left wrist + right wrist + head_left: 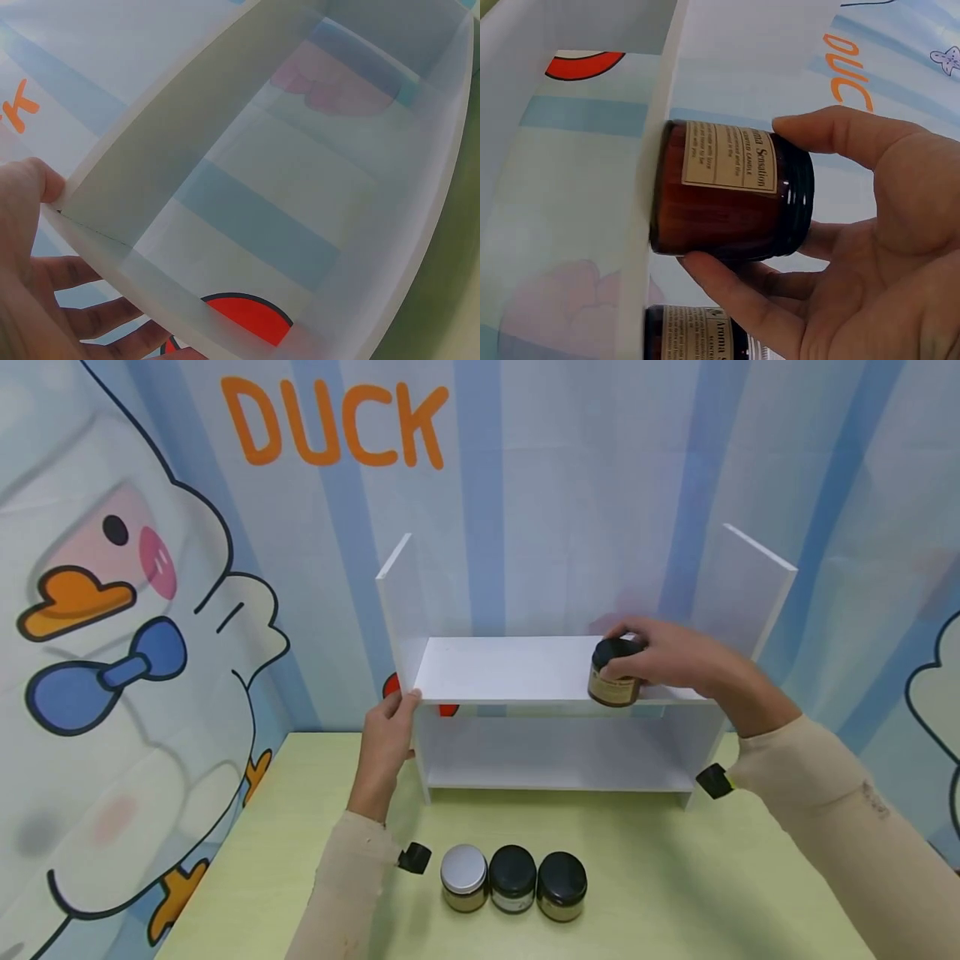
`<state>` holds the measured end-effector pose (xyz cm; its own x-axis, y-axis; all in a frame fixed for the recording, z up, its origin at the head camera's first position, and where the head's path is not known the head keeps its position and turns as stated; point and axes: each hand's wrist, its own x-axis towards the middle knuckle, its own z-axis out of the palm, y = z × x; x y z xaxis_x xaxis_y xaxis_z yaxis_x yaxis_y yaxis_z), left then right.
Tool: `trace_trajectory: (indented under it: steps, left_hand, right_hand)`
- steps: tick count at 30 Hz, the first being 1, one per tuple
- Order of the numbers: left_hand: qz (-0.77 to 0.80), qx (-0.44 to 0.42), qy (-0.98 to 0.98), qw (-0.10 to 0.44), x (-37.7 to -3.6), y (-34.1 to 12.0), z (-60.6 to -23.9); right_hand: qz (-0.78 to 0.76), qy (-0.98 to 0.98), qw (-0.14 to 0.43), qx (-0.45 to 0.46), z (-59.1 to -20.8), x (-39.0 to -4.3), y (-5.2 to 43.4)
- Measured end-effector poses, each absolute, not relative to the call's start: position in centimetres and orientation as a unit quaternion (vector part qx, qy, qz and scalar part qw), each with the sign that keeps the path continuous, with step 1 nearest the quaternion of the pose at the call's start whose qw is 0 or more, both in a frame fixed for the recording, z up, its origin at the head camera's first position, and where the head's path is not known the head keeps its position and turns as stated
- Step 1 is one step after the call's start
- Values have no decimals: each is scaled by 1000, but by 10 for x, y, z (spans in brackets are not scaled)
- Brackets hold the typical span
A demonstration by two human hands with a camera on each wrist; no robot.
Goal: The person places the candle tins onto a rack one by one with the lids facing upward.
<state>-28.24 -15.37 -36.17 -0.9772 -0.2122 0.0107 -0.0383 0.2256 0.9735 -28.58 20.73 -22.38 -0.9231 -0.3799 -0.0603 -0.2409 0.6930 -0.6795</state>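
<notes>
My right hand holds an amber glass scented-candle jar by its black lid, at the front edge of the upper board of a white shelf. In the right wrist view, thumb and fingers wrap around the candle jar, whose base is right at the board. A second labelled candle jar shows beside it, partly cut off. My left hand grips the shelf's left side panel at the upper board's corner; in the left wrist view the thumb lies on the front edge, fingers along the outside.
On the pale green table, in front of the shelf, stand three jars in a row: one with a silver lid, two with black lids. Behind the shelf hangs a blue-striped cloth with a duck print.
</notes>
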Motion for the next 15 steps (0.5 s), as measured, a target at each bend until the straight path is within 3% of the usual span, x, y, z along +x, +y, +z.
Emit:
trace_trajectory:
  steps: [15]
  left_hand:
    - [-617,80,-780,69,-282,-153,-362]
  right_hand:
    - [-319,922,142,-168,-212,-297,205]
